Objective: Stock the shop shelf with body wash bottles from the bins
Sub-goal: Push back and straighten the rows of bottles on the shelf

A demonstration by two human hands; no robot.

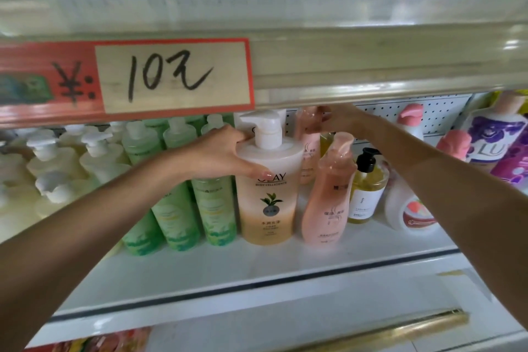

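Observation:
A large peach Olay body wash bottle [268, 197] with a white pump stands upright on the white shelf [257, 268]. My left hand [223, 151] grips its shoulder, thumb across the front label and fingers behind the pump neck. My right hand [340, 117] reaches further back and holds the top of a pink bottle [310, 148] in the second row, partly hidden under the upper shelf's edge. Another pink curved bottle [325, 203] stands in front, just right of the Olay bottle.
Green bottles [197, 208] and cream pump bottles [51, 168] fill the shelf's left side. A yellow bottle with a black pump [367, 191], a white bottle [408, 208] and purple Lux bottles [497, 137] stand at the right. A red price sign [125, 77] hangs on the upper shelf.

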